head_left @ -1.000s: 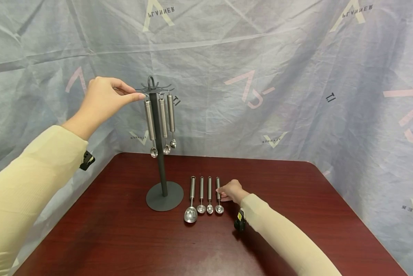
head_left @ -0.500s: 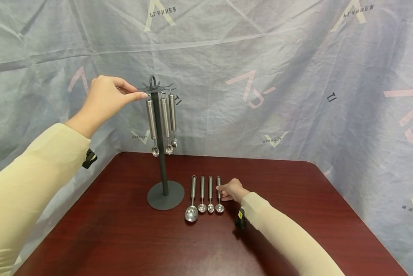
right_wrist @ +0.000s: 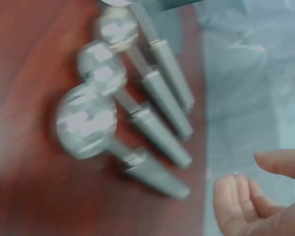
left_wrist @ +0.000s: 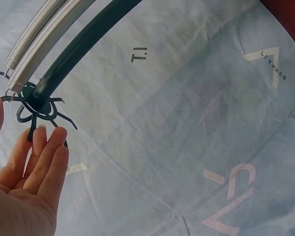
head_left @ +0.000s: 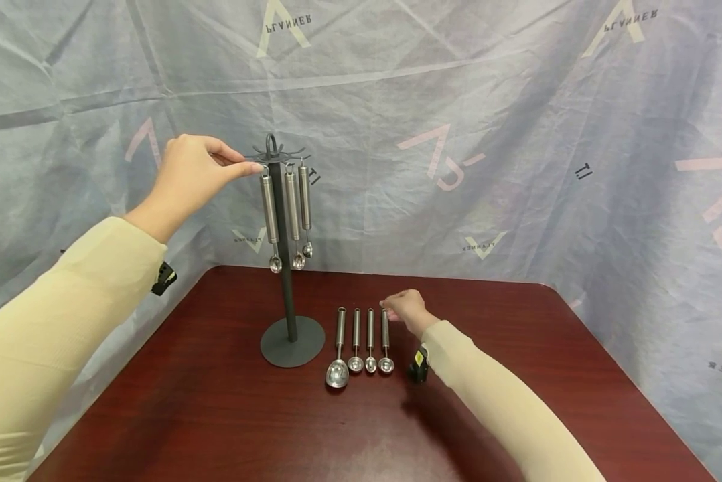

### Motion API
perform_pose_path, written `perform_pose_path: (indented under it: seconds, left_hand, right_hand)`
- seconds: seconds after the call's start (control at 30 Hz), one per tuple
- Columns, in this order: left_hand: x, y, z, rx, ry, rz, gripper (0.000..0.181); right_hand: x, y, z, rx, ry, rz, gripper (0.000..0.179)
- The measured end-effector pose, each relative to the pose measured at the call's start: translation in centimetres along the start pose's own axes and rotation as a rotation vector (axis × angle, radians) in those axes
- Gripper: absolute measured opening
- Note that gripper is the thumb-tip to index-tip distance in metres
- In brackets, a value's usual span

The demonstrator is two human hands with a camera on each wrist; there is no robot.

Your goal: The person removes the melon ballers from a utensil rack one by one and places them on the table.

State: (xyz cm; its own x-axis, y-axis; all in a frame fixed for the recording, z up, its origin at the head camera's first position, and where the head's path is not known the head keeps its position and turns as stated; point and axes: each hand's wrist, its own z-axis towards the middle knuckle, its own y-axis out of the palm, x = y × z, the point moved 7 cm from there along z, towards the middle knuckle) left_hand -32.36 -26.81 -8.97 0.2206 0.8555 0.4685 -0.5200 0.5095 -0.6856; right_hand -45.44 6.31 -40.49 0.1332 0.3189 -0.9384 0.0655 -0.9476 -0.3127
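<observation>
Three small steel scoops hang from the dark hooked utensil stand (head_left: 290, 281). In the head view my left hand (head_left: 195, 171) is at the stand's top, thumb tip at the ring of the leftmost hanging scoop (head_left: 269, 214). The left wrist view shows its fingers (left_wrist: 48, 160) beside the hooks, apart from the thumb. My right hand (head_left: 408, 309) is over the handle end of the rightmost lying scoop (head_left: 386, 365), its fingertips overlapping that end in the head view. In the blurred right wrist view, a gap shows between this hand's thumb and fingers.
On the red-brown table (head_left: 349, 442), several steel scoops lie in a row, handles pointing away; the leftmost scoop (head_left: 337, 375) has the largest bowl. The stand's round base (head_left: 276, 351) is left of the row. A grey printed cloth (head_left: 361, 134) hangs behind the table.
My right hand has shifted from beside the middle of the rightmost scoop's handle up to its far end; that scoop stays on the table. My left hand keeps its place at the stand.
</observation>
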Motion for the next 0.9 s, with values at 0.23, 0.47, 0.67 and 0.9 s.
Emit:
perform_pose_path:
  seconds: [0.23,0.47,0.67,0.9]
  left_hand:
    - [-0.2,0.0,-0.2,-0.014,-0.04,-0.051,0.059]
    - [-0.2,0.2,-0.3,-0.032,-0.071,-0.094,0.062]
    - [-0.2,0.1,-0.4,-0.021,-0.063,-0.1,0.061]
    - [-0.3,0.3,-0.4,-0.019,-0.054,-0.125,0.06]
  right_hand:
    - [-5.6,1.1,0.6,-0.098,-0.101,0.262,0.032]
    - [-11.1,2.2,-0.7,-0.16,-0.22,0.344,0.033]
    - [-14.5,3.9,-2.0,-0.217,-0.32,0.319,0.035]
    - [-17.0,5.3,-3.3,-0.287,-0.425,0.326,0.037]
